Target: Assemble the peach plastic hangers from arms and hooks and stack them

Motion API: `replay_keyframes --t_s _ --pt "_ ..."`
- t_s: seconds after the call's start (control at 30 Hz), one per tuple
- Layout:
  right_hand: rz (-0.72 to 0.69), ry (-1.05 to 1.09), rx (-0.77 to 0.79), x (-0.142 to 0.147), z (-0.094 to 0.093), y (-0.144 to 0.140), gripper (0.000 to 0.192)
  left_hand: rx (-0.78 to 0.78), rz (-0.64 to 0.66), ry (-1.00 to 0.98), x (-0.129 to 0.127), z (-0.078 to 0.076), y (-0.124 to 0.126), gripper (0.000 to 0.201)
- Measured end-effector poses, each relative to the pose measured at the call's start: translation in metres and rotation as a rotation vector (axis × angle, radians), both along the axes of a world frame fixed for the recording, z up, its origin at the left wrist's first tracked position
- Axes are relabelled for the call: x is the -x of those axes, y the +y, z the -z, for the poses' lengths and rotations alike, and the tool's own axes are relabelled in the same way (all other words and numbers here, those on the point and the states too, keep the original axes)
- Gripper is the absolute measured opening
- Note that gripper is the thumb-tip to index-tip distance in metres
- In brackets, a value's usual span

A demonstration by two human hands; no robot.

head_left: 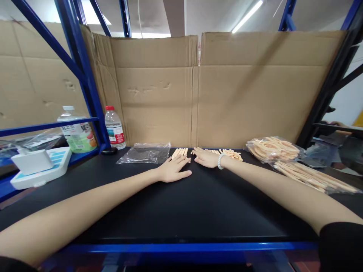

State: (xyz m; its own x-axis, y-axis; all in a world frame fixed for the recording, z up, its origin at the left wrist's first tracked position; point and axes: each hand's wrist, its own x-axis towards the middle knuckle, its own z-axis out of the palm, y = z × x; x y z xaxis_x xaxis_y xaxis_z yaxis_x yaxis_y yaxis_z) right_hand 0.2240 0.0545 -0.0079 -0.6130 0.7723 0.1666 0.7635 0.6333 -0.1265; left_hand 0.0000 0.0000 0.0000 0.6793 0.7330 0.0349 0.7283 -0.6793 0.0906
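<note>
Both arms are reaching far across the black desk (181,204) toward its back edge, where a cardboard wall (198,90) is closing it off. The left hand (172,169) is lying flat, palm down, fingers together and holding nothing; its fingertips are touching a small row of pale sticks (180,152) lined up at the cardboard. The right hand (205,157), wearing a bead bracelet (219,161), is also lying flat with fingers loosely together, resting just beside a scattered pile of sticks (230,153) that it is partly covering.

The middle and near part of the desk are lying bare, giving plenty of room up to the blue front rail (187,248). An empty clear bag (146,153) is sitting left of the hands. At the right, bagged sticks (286,155) are crowding the edge, their far end cut off by the frame. Two bottles (114,128) and a white device (39,166) are standing at the left beside a blue post (85,75). What is beyond the right upright is too dark to make out.
</note>
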Motion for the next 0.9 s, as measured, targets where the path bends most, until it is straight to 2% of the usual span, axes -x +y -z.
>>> replay_keyframes --t_s 0.1,0.2,0.37,0.5,0.67,0.9 --pt "0.043 0.014 -0.006 -0.011 -0.006 0.002 0.065 0.011 -0.005 0.002 -0.007 -0.001 0.008 0.077" --pt "0.085 0.037 -0.049 -0.029 -0.007 -0.007 0.07 0.01 -0.007 -0.002 -0.011 -0.002 0.014 0.077" --pt "0.07 0.003 -0.06 -0.054 0.009 -0.03 0.077 0.011 -0.012 -0.01 -0.012 -0.001 0.017 0.079" --pt "0.042 -0.002 -0.07 -0.057 0.017 -0.028 0.069 0.004 -0.012 -0.021 -0.011 0.001 0.018 0.078" --pt "0.034 0.036 -0.092 -0.056 0.013 -0.011 0.065 -0.013 -0.005 -0.026 -0.012 0.0 0.016 0.076" --pt "0.046 0.19 -0.158 -0.057 0.014 -0.01 0.056 -0.013 -0.013 -0.027 -0.011 0.0 0.014 0.075"
